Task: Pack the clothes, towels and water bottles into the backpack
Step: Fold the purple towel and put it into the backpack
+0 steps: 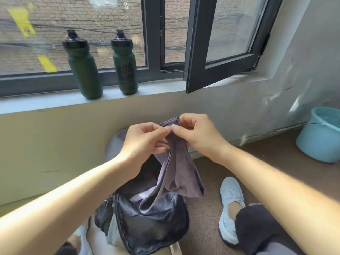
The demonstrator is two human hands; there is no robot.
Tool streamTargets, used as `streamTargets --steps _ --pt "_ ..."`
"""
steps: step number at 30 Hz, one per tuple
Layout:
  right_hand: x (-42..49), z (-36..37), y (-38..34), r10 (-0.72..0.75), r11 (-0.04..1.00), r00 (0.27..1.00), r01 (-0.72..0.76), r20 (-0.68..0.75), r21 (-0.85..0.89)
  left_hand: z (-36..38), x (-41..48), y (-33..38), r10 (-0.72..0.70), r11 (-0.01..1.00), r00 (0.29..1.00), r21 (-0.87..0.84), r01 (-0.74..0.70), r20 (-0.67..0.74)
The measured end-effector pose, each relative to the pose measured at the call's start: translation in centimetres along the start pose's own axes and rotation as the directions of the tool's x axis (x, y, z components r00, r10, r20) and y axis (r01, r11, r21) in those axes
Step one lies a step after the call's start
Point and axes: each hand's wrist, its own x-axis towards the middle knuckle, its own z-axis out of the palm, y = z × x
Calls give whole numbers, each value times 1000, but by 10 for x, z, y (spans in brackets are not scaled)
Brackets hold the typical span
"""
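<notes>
A grey-purple towel (179, 173) hangs from both hands above the open dark backpack (147, 223) on the floor between my feet. My left hand (145, 142) pinches the towel's top edge, and my right hand (198, 135) pinches the same edge right beside it, fingertips touching. The towel's lower end droops into the backpack's mouth, where something pale shows inside. Two dark green water bottles (83, 67) (125, 63) with black caps stand upright on the windowsill (46, 101), well above and left of my hands.
A light blue bucket (320, 135) stands on the floor at the right by the wall. A window sash (220, 45) swings inward over the sill at upper right. My light blue shoe (230, 208) rests right of the backpack.
</notes>
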Motion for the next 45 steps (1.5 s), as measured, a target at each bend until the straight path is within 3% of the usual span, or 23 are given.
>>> streamTargets --steps 3,7,13,16,19,21,26,30,35,42,45 --pt "-3 -6 -3 11 1000 999 -10 36 -12 -2 -1 0 -13 1000 1000 -13 13 -19" --pt "-11 -2 -12 -9 986 996 24 88 -164 -3 -4 1 -19 1000 999 -24 18 -44" --pt "-8 5 -7 -30 961 999 37 29 -274 -4 -6 0 44 997 996 52 -48 83" --pt "0 -10 -2 -11 985 1000 15 20 -170 -15 -2 6 142 984 989 99 -145 33" --pt "0 -24 2 22 998 999 -24 42 62 -35 8 9 275 958 958 112 -265 -83" --pt "-2 -30 3 35 986 997 -45 64 162 -51 16 0 322 936 944 172 -307 -67" --pt "-1 -43 5 50 953 997 -65 58 297 -76 28 -33 119 920 965 340 -195 232" --pt "1 -47 9 32 953 993 -65 116 295 -67 27 -46 39 884 950 433 -177 309" --pt "-1 -44 10 20 944 984 -77 177 320 -46 21 -44 55 941 911 284 -184 409" --pt "3 -45 20 81 945 989 -115 120 307 -35 13 -25 189 978 971 61 -199 147" --pt "6 -39 23 113 949 990 -134 87 284 -32 11 -13 185 982 976 14 -188 112"
